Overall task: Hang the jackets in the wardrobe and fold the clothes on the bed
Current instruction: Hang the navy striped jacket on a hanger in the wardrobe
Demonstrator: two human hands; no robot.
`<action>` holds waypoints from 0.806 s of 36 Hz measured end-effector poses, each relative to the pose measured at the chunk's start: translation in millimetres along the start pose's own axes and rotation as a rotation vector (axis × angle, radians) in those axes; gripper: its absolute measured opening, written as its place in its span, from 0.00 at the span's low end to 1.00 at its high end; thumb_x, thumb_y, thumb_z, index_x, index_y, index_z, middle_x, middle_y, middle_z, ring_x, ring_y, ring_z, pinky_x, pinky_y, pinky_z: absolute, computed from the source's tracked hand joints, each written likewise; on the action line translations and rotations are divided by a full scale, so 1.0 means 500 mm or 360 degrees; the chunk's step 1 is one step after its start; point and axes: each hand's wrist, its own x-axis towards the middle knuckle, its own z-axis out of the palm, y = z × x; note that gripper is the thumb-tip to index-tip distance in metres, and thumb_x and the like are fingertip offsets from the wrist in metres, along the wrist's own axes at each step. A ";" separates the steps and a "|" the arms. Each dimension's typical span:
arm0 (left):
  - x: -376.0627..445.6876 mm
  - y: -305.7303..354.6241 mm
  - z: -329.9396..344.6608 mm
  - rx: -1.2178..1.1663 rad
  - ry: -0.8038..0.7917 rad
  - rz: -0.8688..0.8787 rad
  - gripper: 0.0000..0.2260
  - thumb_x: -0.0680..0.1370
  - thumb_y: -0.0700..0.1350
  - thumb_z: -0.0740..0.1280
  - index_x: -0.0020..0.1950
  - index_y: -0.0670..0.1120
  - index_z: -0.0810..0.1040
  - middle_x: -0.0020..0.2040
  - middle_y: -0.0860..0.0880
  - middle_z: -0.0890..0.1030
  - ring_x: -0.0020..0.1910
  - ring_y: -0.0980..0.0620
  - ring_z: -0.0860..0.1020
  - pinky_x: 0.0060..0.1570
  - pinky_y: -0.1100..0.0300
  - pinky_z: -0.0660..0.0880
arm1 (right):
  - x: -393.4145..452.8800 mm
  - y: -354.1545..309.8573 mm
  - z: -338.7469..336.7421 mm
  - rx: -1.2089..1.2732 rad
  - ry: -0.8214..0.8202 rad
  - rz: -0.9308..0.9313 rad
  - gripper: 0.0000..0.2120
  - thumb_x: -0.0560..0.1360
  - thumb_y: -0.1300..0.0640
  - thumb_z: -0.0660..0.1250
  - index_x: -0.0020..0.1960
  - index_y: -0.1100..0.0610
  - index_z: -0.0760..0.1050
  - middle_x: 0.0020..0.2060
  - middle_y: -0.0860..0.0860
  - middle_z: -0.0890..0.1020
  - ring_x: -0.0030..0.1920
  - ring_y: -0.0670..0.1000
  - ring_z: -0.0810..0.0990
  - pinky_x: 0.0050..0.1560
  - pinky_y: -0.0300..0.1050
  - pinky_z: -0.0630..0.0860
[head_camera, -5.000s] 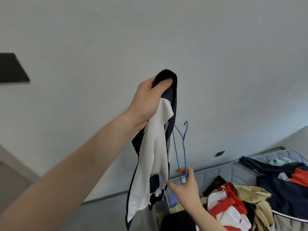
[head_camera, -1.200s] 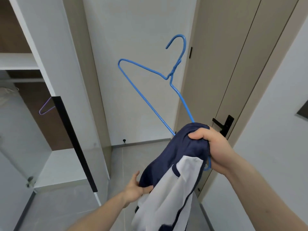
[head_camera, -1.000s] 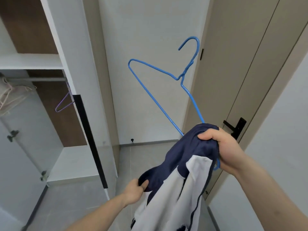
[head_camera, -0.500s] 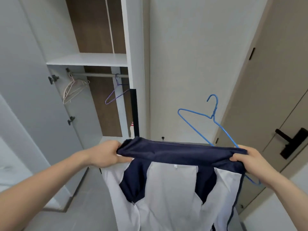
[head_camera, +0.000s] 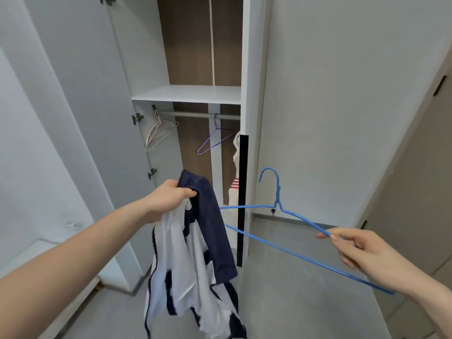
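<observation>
Navy-and-white jacket (head_camera: 195, 253) hangs crumpled, its white lining showing.

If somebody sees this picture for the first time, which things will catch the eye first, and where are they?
In the centre, the left hand grips a navy and white jacket that hangs down limp. To the right, the right hand pinches a blue wire hanger whose far end disappears behind the jacket. Behind them the wardrobe stands open, with a purple hanger on its rail.
</observation>
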 end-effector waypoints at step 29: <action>0.014 0.044 -0.118 0.0007 0.0246 -0.0006 0.09 0.80 0.50 0.70 0.56 0.47 0.81 0.55 0.47 0.83 0.56 0.49 0.80 0.57 0.53 0.75 | 0.065 -0.077 0.111 0.0267 -0.0067 0.0015 0.17 0.76 0.40 0.63 0.50 0.47 0.86 0.25 0.51 0.61 0.25 0.48 0.57 0.26 0.35 0.58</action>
